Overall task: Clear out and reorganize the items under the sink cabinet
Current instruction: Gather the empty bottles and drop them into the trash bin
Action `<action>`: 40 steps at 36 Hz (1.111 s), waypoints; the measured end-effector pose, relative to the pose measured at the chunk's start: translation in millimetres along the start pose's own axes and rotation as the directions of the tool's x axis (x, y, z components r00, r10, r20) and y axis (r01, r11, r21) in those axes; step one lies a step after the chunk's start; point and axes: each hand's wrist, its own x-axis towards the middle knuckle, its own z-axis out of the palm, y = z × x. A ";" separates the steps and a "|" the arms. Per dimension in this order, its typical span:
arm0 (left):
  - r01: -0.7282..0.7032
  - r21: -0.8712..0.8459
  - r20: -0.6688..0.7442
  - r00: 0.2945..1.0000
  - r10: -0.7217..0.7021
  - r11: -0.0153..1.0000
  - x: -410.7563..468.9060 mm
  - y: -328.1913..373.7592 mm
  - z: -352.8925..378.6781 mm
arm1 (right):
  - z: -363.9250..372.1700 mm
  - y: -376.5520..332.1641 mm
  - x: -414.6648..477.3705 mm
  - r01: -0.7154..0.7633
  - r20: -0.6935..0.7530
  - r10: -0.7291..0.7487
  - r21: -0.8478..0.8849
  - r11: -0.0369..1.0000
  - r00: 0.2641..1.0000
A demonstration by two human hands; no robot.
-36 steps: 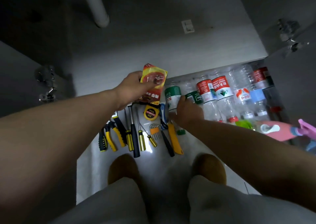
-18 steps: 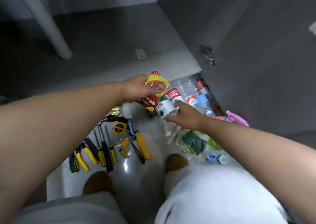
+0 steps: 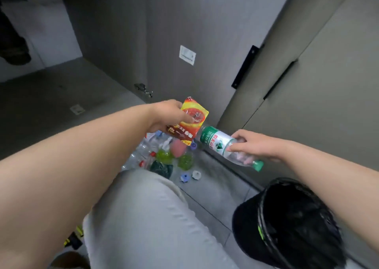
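left hand (image 3: pixel 167 115) pinches a red-yellow foil sachet (image 3: pixel 189 123); right hand (image 3: pixel 251 144) grips a clear green-labelled plastic bottle (image 3: pixel 222 145) above a black bin (image 3: pixel 252 223).

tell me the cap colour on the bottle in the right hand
Green; the cap of the bottle in the right hand shows best in the head view.

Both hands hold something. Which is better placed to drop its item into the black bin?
Probably the right. The right hand holds the green-labelled bottle nearest the black bin on that side; the left hand, gripping the red packet, is farther from it.
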 end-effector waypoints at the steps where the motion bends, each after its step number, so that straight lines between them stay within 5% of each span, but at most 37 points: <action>1: 0.007 0.009 0.027 1.000 -0.007 1.000 1.5 9.9 12.8 | -7.8 11.4 -12.2 -0.013 -0.012 0.013 0.005 1.000 1.000; 8: 0.029 0.049 0.100 0.994 -0.034 0.998 6.7 47.8 116.5 | -46.6 88.9 -92.3 -0.178 0.001 0.178 -0.037 0.983 0.984; 16: 0.073 -0.206 0.172 0.984 -0.038 0.976 -0.9 25.3 203.1 | -53.5 163.4 -142.0 -0.387 0.128 0.394 -0.077 0.919 0.910; 20: 0.040 0.009 0.151 0.988 -0.041 0.999 -7.7 11.1 209.3 | -41.6 174.1 -146.8 -0.403 0.153 0.418 -0.121 0.907 0.895; 25: 0.046 0.109 0.134 0.989 -0.061 0.993 -10.3 3.6 201.9 | -42.1 175.9 -148.2 -0.427 0.196 0.520 -0.375 0.823 0.831; 29: 0.040 0.117 0.071 0.996 -0.048 0.992 -6.9 0.9 197.1 | -38.7 183.3 -141.6 -0.467 0.072 0.573 -0.502 0.728 0.816; 33: 0.024 0.097 0.042 0.999 -0.028 0.995 -5.3 3.1 198.6 | -9.9 192.9 -121.4 -0.456 -0.186 0.423 -0.505 0.733 0.887; 40: 0.014 0.132 0.031 0.999 -0.018 0.991 -8.3 6.2 200.1 | 30.8 211.9 -91.6 -0.465 -0.321 0.375 -0.277 0.841 0.870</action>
